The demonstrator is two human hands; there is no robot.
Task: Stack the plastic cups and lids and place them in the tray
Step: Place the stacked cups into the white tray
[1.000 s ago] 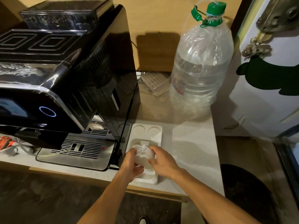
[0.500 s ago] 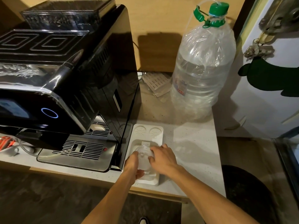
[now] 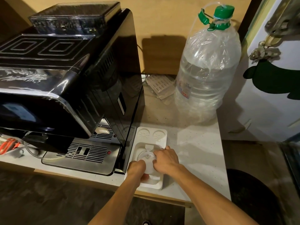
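A white moulded tray [image 3: 162,140] lies on the counter beside the coffee machine. A stack of clear plastic cups with a lid [image 3: 148,161] lies low in the tray's large hollow. My left hand [image 3: 136,168] grips the stack's near left side. On the right side, my right hand [image 3: 165,159] holds it with fingers curled over the top. Much of the stack is hidden between my hands. Two round embossed hollows at the tray's far end hold nothing.
A black coffee machine [image 3: 73,78] with a metal drip grille [image 3: 87,151] stands at the left, touching the tray's side. A big water bottle [image 3: 206,75] with a green cap stands at the back right. A white slotted part [image 3: 159,85] lies behind. The counter edge runs just below the tray.
Both hands have lowered the stack of cups from just above the tray down into its large hollow. The view has shifted slightly.
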